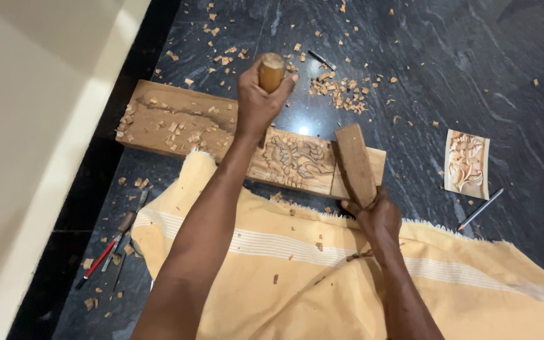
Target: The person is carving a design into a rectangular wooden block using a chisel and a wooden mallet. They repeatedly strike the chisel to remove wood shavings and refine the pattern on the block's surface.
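A long wooden plank (158, 116) lies on the dark stone floor, with a floral carving (297, 160) cut into its right part. My left hand (256, 107) grips the round wooden handle of a chisel (272, 70) held upright over the carving; the blade is hidden behind my hand. My right hand (378, 217) holds a flat wooden mallet block (355, 165) by its lower end, raised just right of the carving. A yellow cloth (297, 264) with white stripes covers my lap below both arms.
Wood chips (341, 88) are scattered over the floor and plank. A small finished carved panel (467, 164) lies at the right with a pencil (481, 209) beside it. Several tools, one red-handled (101, 258), lie at lower left. A pale wall (33, 126) runs along the left.
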